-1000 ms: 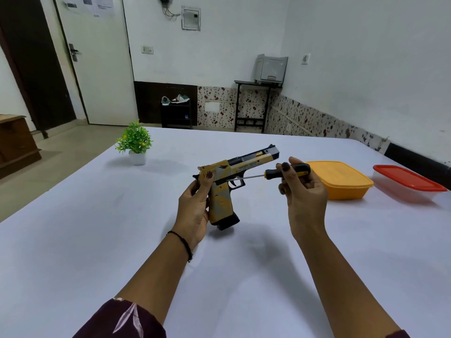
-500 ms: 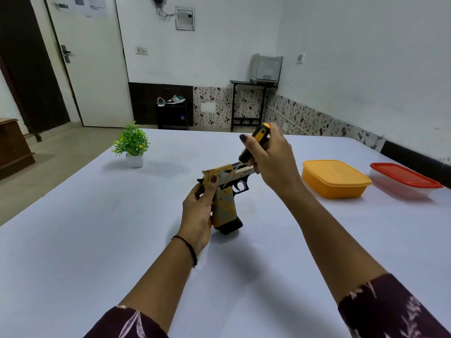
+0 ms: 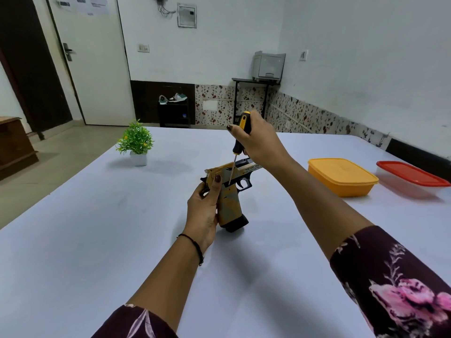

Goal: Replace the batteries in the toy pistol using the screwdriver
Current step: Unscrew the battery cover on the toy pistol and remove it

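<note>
Both my hands are busy: left hand [image 3: 203,206] grips the toy pistol [image 3: 230,191] above the surface [image 3: 97,228], right hand [image 3: 261,140] holds the screwdriver [image 3: 238,145], tip on its frame.

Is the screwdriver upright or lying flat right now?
Nearly upright: right hand grips the screwdriver handle-up, tip down at the pistol.

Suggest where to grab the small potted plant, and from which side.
Grip the white pot, not the leaves, coming in low from the side. The leaves spread wider than the pot and cover its top, so a top-down reach would likely crush them. The pot stands upright with its walls exposed.
</note>
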